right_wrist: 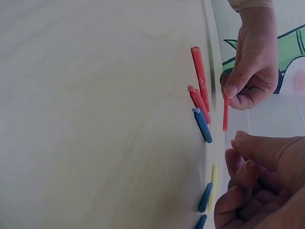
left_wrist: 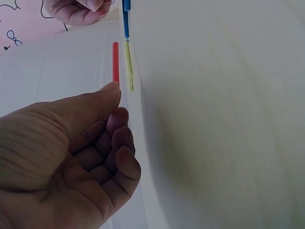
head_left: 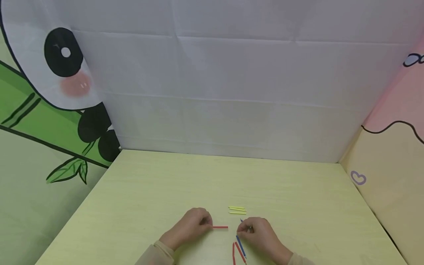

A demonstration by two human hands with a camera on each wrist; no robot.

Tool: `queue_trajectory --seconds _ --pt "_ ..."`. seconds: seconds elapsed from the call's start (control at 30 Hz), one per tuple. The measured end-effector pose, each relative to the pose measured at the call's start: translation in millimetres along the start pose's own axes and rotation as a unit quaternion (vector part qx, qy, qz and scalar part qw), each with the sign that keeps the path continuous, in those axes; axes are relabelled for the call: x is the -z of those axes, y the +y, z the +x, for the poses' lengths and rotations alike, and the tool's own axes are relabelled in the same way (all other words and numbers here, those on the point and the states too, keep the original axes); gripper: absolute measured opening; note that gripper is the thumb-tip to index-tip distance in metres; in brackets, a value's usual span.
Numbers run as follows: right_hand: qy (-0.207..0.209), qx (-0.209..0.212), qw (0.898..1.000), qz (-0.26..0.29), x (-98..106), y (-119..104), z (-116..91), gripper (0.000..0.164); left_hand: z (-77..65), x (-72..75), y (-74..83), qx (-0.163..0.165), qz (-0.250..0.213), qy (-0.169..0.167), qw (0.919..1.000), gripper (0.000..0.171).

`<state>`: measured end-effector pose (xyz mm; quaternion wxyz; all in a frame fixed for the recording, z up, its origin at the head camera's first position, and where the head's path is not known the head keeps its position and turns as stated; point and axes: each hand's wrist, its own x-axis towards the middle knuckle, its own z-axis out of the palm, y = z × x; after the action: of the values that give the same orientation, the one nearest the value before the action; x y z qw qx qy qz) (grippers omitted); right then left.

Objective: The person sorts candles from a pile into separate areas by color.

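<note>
Between thumb and index finger, my left hand (head_left: 195,223) pinches one end of a thin red stick (head_left: 220,227). The stick's other end points toward the right hand and, in the left wrist view, sticks up past the fingertips. My right hand (head_left: 260,233) hovers to the right, thumb close to the curled index finger and nothing visible held between them. Just below its fingertips lies a blue stick (head_left: 241,246). Another blue stick (right_wrist: 205,197) is mostly covered by that hand in the head view.
Several yellow sticks (head_left: 237,210) lie side by side beyond the hands. Two more red sticks, one upright in view (head_left: 233,254) and one slanted (head_left: 240,252), lie nearer the front. A white cloth wall (head_left: 232,95) stands behind the table (head_left: 149,184), with printed panels either side.
</note>
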<state>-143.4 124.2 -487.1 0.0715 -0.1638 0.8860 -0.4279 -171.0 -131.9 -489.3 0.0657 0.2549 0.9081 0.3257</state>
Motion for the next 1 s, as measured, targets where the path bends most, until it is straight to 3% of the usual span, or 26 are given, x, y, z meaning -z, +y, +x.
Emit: queue_trajectory --seconds 0.27,1.0 --pt "-0.024 -0.006 0.999 0.021 -3.0 -1.2 -3.4 0.008 1.9 3.1 -2.6 0.008 -0.001 -0.003 1.0000 0.008" --pt "-0.032 0.012 0.999 0.021 -11.0 -3.1 -9.1 0.009 10.4 13.9 -11.4 0.023 0.011 -0.006 0.9997 0.009"
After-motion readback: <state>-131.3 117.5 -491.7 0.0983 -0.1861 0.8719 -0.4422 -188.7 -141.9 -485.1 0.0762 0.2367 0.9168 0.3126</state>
